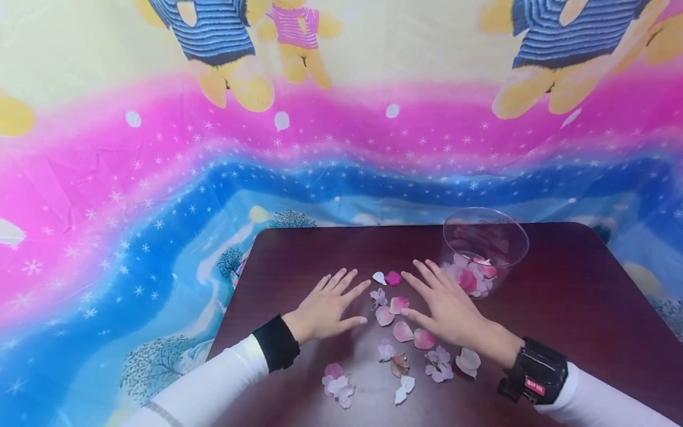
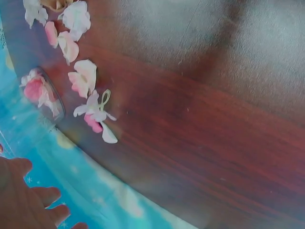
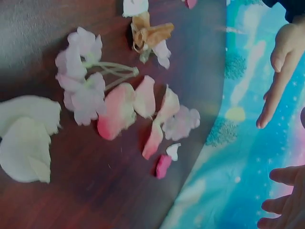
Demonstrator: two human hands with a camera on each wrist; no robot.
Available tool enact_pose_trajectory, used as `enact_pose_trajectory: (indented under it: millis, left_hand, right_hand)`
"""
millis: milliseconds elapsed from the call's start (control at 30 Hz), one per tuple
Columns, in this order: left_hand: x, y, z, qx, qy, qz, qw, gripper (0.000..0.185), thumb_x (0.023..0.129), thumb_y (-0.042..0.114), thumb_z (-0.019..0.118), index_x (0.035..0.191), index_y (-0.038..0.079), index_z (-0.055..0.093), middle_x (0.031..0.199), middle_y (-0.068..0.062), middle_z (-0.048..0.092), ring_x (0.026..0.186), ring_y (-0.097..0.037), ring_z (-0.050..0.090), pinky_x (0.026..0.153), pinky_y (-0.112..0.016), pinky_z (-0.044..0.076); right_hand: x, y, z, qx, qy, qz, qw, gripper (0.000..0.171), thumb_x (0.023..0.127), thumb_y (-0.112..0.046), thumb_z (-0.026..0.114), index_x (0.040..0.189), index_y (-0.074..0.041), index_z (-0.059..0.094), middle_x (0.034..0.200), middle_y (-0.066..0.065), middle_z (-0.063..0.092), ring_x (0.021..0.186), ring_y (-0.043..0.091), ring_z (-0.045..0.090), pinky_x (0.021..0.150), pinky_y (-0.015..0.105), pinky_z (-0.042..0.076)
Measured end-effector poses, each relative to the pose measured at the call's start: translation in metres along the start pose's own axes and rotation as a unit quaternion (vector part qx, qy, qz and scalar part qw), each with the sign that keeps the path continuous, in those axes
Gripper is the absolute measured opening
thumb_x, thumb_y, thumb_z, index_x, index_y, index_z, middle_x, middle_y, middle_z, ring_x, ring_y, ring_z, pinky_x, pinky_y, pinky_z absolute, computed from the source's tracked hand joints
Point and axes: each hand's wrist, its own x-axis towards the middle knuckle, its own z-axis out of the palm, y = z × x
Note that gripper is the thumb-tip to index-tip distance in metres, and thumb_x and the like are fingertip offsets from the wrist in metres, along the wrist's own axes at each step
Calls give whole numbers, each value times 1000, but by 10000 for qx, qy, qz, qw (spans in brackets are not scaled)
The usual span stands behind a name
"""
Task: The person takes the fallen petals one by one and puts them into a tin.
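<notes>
Both hands flat on counter (image 1: 560, 284), fingers spread, nothing held: L hand (image 1: 328, 306), R hand (image 1: 448, 308). Loose petals (image 1: 397, 323) lie btwn/near them; clear cup (image 1: 484, 249) w/ petals just beside R fingertips.

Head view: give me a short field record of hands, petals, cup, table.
left hand: flat on the table, fingers spread, holding nothing
right hand: flat on the table, fingers spread, beside the cup
petals: pink and white, loose on the table between and in front of the hands
cup: clear plastic, upright, some petals inside at the bottom
table: dark reddish wood surface
wrist gear: black wrist strap on the right arm
backdrop: colourful bear-print cloth behind the table
</notes>
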Motion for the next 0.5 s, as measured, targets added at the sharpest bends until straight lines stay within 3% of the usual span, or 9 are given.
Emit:
enact_pose_trajectory:
  millis: [167,333,500]
  left_hand:
    - [-9,5,12,181,-120,156,9996,74,98,66,47,159,25,35,164,-12,36,152,-33,36,120,-53,35]
    - [-23,11,26,198,-237,367,9988,71,95,57,61,151,16,47,154,-14,50,141,-30,50,111,-47,47]
    - [-36,16,38,103,-421,520,9977,66,85,49,77,136,13,59,132,-8,63,117,-23,65,92,-37,57]
  right_hand:
    - [-4,-9,15,-91,-15,-282,9996,77,90,-60,66,152,-18,48,162,16,38,151,43,32,120,61,29]
    - [-9,-22,31,-135,0,-614,9980,73,91,-61,62,148,-17,52,158,17,44,147,43,39,116,61,36]
    - [-16,-35,46,-107,-184,-829,9963,73,91,-63,61,148,-17,53,156,17,47,146,42,41,117,57,37]
